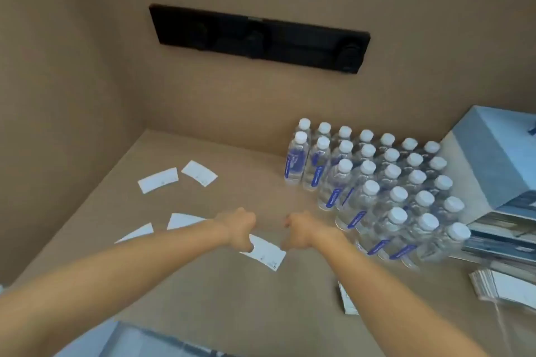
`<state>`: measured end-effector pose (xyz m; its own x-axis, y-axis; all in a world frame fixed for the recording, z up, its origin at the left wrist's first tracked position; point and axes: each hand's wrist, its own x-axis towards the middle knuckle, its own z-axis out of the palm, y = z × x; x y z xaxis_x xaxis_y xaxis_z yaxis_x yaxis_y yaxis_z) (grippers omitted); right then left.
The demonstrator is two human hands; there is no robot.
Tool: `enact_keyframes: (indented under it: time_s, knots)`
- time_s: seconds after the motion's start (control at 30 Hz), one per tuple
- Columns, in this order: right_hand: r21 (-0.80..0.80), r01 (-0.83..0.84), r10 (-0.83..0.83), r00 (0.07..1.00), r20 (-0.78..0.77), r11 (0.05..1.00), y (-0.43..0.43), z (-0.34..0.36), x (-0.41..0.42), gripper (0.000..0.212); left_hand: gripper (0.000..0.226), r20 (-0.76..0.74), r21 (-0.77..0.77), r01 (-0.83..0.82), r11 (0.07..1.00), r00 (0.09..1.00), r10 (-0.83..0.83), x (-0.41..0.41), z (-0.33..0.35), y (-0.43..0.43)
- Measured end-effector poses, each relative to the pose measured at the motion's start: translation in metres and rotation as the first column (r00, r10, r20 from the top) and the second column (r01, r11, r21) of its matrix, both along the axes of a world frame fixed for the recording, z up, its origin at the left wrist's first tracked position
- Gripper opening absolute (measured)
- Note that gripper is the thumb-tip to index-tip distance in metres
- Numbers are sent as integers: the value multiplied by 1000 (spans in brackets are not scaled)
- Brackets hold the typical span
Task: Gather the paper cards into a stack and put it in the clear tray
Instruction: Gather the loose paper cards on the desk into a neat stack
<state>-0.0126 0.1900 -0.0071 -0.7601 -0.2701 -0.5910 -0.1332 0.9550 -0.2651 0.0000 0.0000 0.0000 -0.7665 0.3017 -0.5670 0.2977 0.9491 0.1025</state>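
Several white paper cards lie scattered on the brown table. Two are at the back left, and two more are partly hidden behind my left forearm. My left hand is curled, with its thumb pinching the left end of another card. My right hand is a loose fist, and its thumb tip just reaches that card's right corner. A small pile of cards peeks out from under my right forearm. A clear plastic container shows at the bottom edge, blurred.
Several rows of water bottles stand close to the right of my right hand. A pale blue box sits on stacked booklets at the far right, with a thick paper stack in front. Walls close the back and left, and a black panel is mounted on the back wall.
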Motion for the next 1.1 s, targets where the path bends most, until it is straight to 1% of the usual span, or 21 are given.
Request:
enact_keyframes:
  time_s: [0.07, 0.13, 0.2, 0.27, 0.37, 0.43, 0.47, 0.57, 0.63, 0.7, 0.73, 0.87, 0.97, 1.1]
  knots:
    - [-1, 37, -37, 999, -14, 999, -2, -20, 6, 59, 48, -19, 7, -14, 1000, 1000, 14, 6, -15, 2]
    - [4, 50, -50, 998, -46, 999, -5, -45, 17, 55, 49, -41, 28, -19, 999, 999, 21, 16, -37, 2]
    - [8, 70, -69, 995, -71, 998, -9, -64, 25, 54, 57, -48, 66, -32, 997, 998, 35, 17, -56, 0]
    - [5, 98, -97, 991, -91, 995, -11, -79, 30, 56, 65, -62, 107, -76, 991, 995, 83, 15, -72, -3]
    - [7, 118, -117, 987, -106, 993, -13, -101, 40, 52, 75, -12, 180, -173, 968, 984, 178, 10, -99, -10]
    - [5, 129, -127, 981, -144, 992, -13, -110, 45, 51, 80, 39, 236, -198, 951, 980, 194, 6, -112, -14]
    - [10, 128, -125, 979, -161, 992, -13, -114, 47, 50, 78, 46, 247, -180, 952, 984, 174, 4, -117, -17]
    - [0, 125, -123, 975, -183, 992, -10, -123, 49, 45, 66, -7, 267, -79, 961, 996, 84, 2, -128, -24]
    - [-14, 123, -124, 976, -182, 992, -9, -126, 50, 41, 57, -30, 257, -56, 965, 997, 66, 3, -127, -27]
    - [-15, 129, -130, 976, -174, 992, -11, -126, 52, 39, 46, -34, 219, -32, 975, 999, 41, 3, -122, -27]
    - [-4, 126, -124, 977, -175, 992, -13, -126, 52, 39, 44, -41, 185, -10, 983, 999, 18, 2, -119, -27]
    - [25, 117, -111, 978, -179, 993, -32, -119, 48, 44, 48, -74, 87, 58, 995, 996, -51, 0, -108, -39]
    - [14, 103, -99, 978, -185, 995, -51, -111, 42, 47, 48, -88, 92, 70, 993, 994, -62, -4, -100, -63]
    - [-4, 70, -69, 973, -219, 998, -85, -97, 30, 43, 48, -116, 116, 58, 991, 992, -45, -15, -88, -103]
